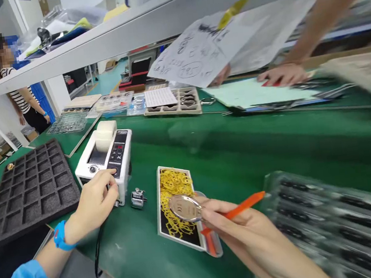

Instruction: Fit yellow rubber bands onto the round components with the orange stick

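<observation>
My left hand (97, 198) reaches over the front of a white automatic tape dispenser (85, 168), its index finger touching the dark control panel and nothing held in it. My right hand (246, 230) is closed, pinching a shiny oval metal piece (185, 208) with small engraved marks. An orange pointed plastic stick (246, 204) also lies in that hand. Behind the oval piece sits a white-edged box (161, 204) with many yellow ring-shaped pieces (175, 182). A metal tally counter (138, 199) stands between the dispenser and the box.
A black compartment tray (30, 188) lies at left, and a clear tray of dark parts (336, 224) at right. Across the bench, another person's hand (282, 74) rests on papers; a written sheet (192, 53) is held up. A shelf beam (95, 49) crosses above.
</observation>
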Tool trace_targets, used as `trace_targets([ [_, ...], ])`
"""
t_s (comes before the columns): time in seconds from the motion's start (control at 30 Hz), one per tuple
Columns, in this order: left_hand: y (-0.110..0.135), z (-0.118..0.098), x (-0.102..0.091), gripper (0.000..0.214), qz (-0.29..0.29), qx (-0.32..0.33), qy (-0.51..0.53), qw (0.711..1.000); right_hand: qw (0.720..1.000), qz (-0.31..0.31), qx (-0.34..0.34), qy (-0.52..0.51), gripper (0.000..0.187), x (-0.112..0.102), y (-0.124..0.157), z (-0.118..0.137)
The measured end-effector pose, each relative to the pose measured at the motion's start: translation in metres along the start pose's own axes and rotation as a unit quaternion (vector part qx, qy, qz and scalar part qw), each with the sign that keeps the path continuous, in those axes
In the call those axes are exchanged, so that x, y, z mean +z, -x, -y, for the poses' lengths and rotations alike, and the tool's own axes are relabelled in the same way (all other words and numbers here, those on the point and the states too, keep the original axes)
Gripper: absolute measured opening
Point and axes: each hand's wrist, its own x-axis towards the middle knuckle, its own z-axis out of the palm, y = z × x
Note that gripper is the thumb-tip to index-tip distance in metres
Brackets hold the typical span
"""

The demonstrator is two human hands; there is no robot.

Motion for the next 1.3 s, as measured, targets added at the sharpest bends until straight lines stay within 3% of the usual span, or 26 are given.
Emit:
trace_targets([
  [0.07,0.001,-0.009,0.004,0.017,0.012,-0.006,0.064,0.998,0.998,0.035,0.039,-0.017,0.045,-0.001,0.001,0.0],
  [0.2,0.008,-0.025,0.019,0.022,0.119,-0.014,0.216,0.969,0.995,0.049,0.057,-0.062,0.046,0.001,0.004,-0.002],
  [0.37,0.007,-0.028,0.041,0.025,0.176,-0.027,0.205,0.962,0.991,0.087,0.016,-0.097,0.043,0.009,0.007,0.008],
  [0.57,0.003,-0.024,0.049,0.023,0.168,-0.016,0.157,0.973,0.991,0.084,0.007,-0.103,0.041,0.014,0.01,0.016],
  [1.1,0.002,-0.022,0.058,0.022,0.133,-0.031,0.149,0.979,0.992,0.071,0.019,-0.106,0.04,0.013,0.01,0.011],
  [1.3,0.004,-0.026,0.065,0.021,0.075,-0.011,0.029,0.997,0.997,0.053,-0.017,-0.053,0.041,0.012,0.01,0.007],
])
